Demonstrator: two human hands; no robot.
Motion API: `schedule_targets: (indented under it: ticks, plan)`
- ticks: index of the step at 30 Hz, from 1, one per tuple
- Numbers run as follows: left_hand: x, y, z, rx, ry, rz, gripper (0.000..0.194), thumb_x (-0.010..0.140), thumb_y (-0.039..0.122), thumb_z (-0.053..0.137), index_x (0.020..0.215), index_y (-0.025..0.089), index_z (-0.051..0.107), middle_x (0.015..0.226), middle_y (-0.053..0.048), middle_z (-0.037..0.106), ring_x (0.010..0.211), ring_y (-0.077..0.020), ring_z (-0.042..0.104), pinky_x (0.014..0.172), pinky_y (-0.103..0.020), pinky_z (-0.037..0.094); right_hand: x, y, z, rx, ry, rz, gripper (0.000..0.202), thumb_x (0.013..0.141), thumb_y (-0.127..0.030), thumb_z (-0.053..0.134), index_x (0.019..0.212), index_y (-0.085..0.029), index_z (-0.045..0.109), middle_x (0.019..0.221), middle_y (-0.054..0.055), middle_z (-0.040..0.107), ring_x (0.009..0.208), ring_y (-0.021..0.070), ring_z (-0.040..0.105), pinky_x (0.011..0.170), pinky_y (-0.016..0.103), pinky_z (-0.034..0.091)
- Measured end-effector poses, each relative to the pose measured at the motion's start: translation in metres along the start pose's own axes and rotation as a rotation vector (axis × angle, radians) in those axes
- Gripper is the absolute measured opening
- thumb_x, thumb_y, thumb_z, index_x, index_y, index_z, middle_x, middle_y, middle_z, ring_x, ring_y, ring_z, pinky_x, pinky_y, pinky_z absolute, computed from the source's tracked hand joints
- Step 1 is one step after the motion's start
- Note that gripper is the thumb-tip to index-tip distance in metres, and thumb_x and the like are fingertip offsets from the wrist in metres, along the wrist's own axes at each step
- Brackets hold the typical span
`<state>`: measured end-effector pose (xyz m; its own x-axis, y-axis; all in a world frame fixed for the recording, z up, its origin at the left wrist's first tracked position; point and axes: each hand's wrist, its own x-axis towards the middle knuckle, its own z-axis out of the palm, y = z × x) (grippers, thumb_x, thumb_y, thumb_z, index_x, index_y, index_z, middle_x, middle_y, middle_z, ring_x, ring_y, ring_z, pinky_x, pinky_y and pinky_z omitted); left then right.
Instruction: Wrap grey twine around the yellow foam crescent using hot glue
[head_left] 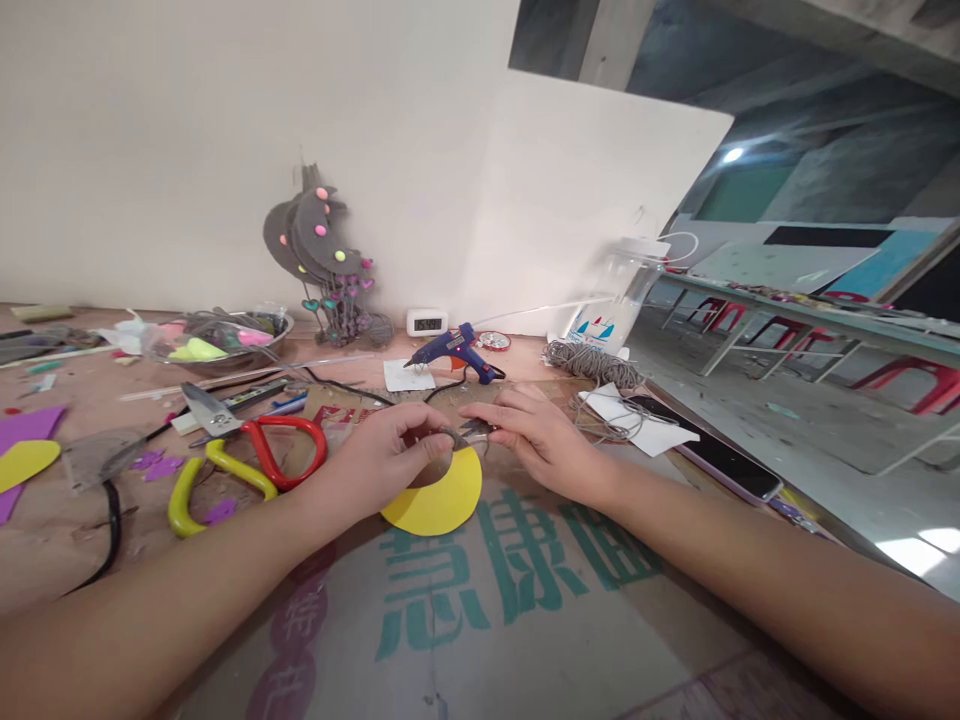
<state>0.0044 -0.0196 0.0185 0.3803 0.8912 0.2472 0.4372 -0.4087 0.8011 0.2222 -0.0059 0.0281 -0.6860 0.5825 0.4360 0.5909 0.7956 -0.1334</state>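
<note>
My left hand (409, 450) is closed in a pinch on a short bit of grey cord (459, 440), just above the upper edge of a yellow paper-like disc (439, 505). Facing it, my right hand (529, 440) has thumb and fingers pressed together on the other end of the grey cord. The fingers partly hide the cord. Flat on the printed cardboard (570, 620) lies the disc, its upper left part covered by my left hand.
A blue glue gun (457, 352) stands behind my hands. Red-and-yellow-handled scissors (255, 450) lie left, near a bowl of bits (217, 345). Grey moon-shaped ornaments (319, 240) hang on the wall. To the right are a cord bundle (592, 362), a phone (712, 450) and a plastic bottle (615, 295).
</note>
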Motion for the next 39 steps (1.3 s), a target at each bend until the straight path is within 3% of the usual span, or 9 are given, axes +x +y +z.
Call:
schedule_targets:
  ticks: [14, 23, 28, 32, 39]
  plan:
    - [-0.0002, 0.0, 0.0005, -0.035, -0.022, -0.012, 0.016, 0.078, 0.03, 0.05, 0.081, 0.018, 0.061, 0.073, 0.002, 0.061, 0.067, -0.0111, 0.052, 0.06, -0.022, 0.04, -0.0009, -0.0006, 0.0026, -0.048, -0.024, -0.057, 0.035, 0.093, -0.025, 0.031, 0.122, -0.022, 0.05, 0.077, 0.004, 0.049, 0.079, 0.0176, 0.044, 0.077, 0.033, 0.036]
    - [0.0006, -0.0037, 0.0023, -0.123, -0.051, -0.056, 0.019, 0.078, 0.035, 0.051, 0.083, 0.018, 0.059, 0.073, 0.001, 0.06, 0.064, -0.0105, 0.05, 0.058, -0.021, 0.04, 0.0002, 0.0012, 0.0039, -0.033, 0.013, -0.049, 0.034, 0.093, -0.023, 0.031, 0.117, -0.021, 0.055, 0.079, 0.005, 0.054, 0.08, 0.0178, 0.047, 0.077, 0.034, 0.037]
    - [0.0006, -0.0035, 0.0019, -0.084, -0.031, -0.083, 0.022, 0.078, 0.038, 0.05, 0.081, 0.018, 0.059, 0.072, 0.001, 0.06, 0.062, -0.0106, 0.05, 0.056, -0.021, 0.038, 0.0001, 0.0002, 0.0048, -0.006, 0.067, 0.007, 0.032, 0.092, -0.024, 0.034, 0.12, -0.022, 0.051, 0.093, 0.008, 0.059, 0.089, 0.0195, 0.049, 0.08, 0.035, 0.039]
    - [0.0007, -0.0018, 0.0007, -0.013, -0.007, -0.088, 0.023, 0.078, 0.038, 0.049, 0.082, 0.019, 0.061, 0.071, 0.002, 0.06, 0.062, -0.0111, 0.05, 0.056, -0.022, 0.037, -0.0018, 0.001, 0.005, -0.104, 0.017, -0.02, 0.034, 0.091, -0.023, 0.035, 0.122, -0.02, 0.05, 0.089, 0.008, 0.057, 0.086, 0.02, 0.048, 0.08, 0.036, 0.038]
    - [0.0016, -0.0036, 0.0007, 0.061, 0.028, -0.084, 0.025, 0.078, 0.041, 0.048, 0.082, 0.021, 0.062, 0.071, 0.002, 0.061, 0.064, -0.0126, 0.052, 0.057, -0.023, 0.037, -0.002, 0.0005, 0.0048, -0.213, 0.038, -0.014, 0.034, 0.091, -0.023, 0.037, 0.121, -0.019, 0.051, 0.089, 0.009, 0.057, 0.088, 0.0205, 0.047, 0.08, 0.035, 0.037]
